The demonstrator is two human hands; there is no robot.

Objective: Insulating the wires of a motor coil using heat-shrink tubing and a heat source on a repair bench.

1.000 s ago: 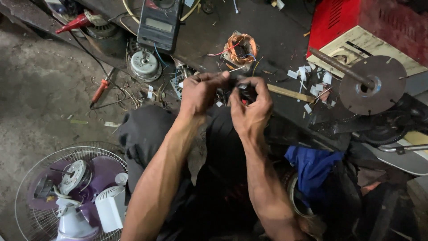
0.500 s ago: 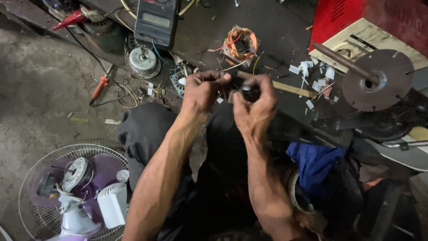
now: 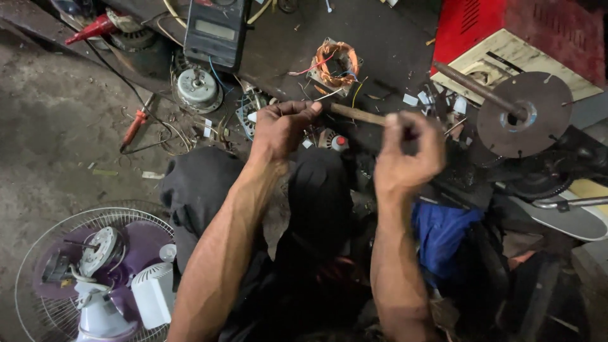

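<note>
The left hand [image 3: 282,126] and right hand [image 3: 408,152] have drawn apart.

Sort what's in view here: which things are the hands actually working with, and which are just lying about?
In hand:
left hand, pinched shut on something too small to tell
right hand, fingers curled likewise

Lying about:
wooden stick, behind the hands
copper-wound coil
multimeter
small motor
round metal disc on a rod
fan with purple blades
blue cloth
</note>
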